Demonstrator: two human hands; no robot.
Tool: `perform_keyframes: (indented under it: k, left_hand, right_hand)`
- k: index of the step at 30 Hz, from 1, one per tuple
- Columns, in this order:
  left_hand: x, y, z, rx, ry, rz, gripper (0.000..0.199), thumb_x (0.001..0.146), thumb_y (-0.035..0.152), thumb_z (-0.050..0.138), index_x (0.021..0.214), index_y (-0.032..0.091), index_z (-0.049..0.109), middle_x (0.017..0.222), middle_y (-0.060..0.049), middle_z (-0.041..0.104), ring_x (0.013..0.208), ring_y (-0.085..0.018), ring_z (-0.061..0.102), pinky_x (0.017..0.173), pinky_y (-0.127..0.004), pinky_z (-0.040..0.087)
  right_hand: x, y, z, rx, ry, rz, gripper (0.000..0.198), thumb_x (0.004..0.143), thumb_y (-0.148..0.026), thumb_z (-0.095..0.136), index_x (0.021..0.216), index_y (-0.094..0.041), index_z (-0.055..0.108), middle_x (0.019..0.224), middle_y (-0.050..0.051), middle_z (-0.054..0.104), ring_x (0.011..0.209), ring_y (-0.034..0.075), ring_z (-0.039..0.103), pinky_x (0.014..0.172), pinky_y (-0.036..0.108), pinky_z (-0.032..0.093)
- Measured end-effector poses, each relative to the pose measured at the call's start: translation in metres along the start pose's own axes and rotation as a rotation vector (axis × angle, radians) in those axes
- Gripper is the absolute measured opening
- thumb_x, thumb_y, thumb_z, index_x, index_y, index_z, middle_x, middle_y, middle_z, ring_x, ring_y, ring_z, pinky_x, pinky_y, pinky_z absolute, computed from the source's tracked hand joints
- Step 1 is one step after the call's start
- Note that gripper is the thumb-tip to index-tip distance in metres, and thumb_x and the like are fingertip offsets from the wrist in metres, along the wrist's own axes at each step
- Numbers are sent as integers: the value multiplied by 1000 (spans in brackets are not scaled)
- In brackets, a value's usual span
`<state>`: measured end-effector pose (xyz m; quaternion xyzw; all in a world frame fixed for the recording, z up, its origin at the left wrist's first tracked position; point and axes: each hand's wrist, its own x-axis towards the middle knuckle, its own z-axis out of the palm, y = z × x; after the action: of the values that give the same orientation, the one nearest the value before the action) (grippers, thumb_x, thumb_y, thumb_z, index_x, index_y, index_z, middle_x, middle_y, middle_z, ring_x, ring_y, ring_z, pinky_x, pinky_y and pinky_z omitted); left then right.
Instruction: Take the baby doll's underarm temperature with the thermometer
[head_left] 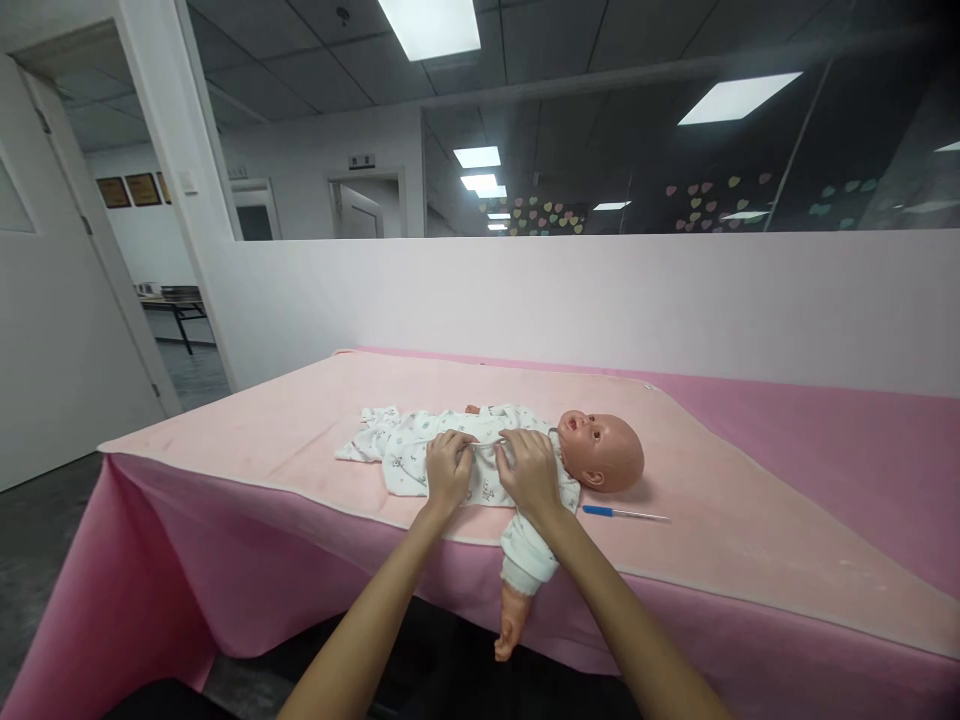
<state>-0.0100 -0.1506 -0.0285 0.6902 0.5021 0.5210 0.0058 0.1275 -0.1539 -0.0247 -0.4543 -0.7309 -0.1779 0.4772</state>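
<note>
A baby doll [611, 450] lies on its back across the table, head to the right, dressed in a white printed baby shirt [409, 470]. My left hand [448, 468] is closed on the edge of the shirt front at the doll's middle. Beside it, my right hand [529, 468] pinches the same cloth edge nearer the chest. The doll's near arm [514, 615] hangs over the table's front edge in a white sleeve. Just below the head lies a thin clear stick with a blue handle [598, 511], possibly a thermometer.
A peach blanket [285, 430] covers the table over a pink cloth [172, 540] that drapes down the front. Behind stands a white half wall [600, 300] with glass above. An open door [67, 260] is at the left.
</note>
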Motion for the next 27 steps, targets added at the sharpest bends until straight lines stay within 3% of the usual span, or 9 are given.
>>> perform_keyframes:
  k: [5,9,12,18,23,27]
  left_hand:
    - [-1,1,0,-27,48,-3,17,76,15,40,73,21,56,80,-2,59,80,-18,51,76,-33,37]
    - [-1,3,0,-37,66,10,15,73,12,42,69,21,53,76,-1,59,78,-18,50,76,-33,37]
    - [-1,4,1,-91,87,17,15,72,10,42,69,21,53,76,0,58,78,-17,50,76,-32,38]
    - [-2,3,0,-337,109,-108,9,75,17,43,77,19,52,73,0,56,70,-13,53,62,-24,42]
    - [-4,4,0,-294,103,-145,10,76,21,43,74,19,52,59,3,50,58,-12,49,59,-24,41]
    - [-4,4,0,-246,110,-134,11,77,22,44,80,20,54,65,1,55,65,-13,53,64,-26,42]
  right_hand:
    - [9,-25,13,133,-128,-49,21,77,-11,43,91,-18,57,83,5,61,80,18,51,77,30,37]
    - [5,-25,21,191,-172,-22,25,77,-9,42,96,-18,56,84,5,61,79,18,51,76,30,39]
    - [2,-20,21,206,-175,-34,26,81,-12,41,102,-18,55,89,5,61,83,18,51,78,31,40]
    - [1,-15,21,178,-182,-81,23,88,-18,37,101,-18,57,87,5,63,82,17,53,77,30,41]
    - [-1,-14,24,168,-161,-77,25,90,-20,35,93,-20,60,82,4,64,78,17,55,73,30,43]
    - [-1,-14,24,158,-130,-53,23,87,-16,38,90,-19,60,81,4,63,80,18,55,74,31,43]
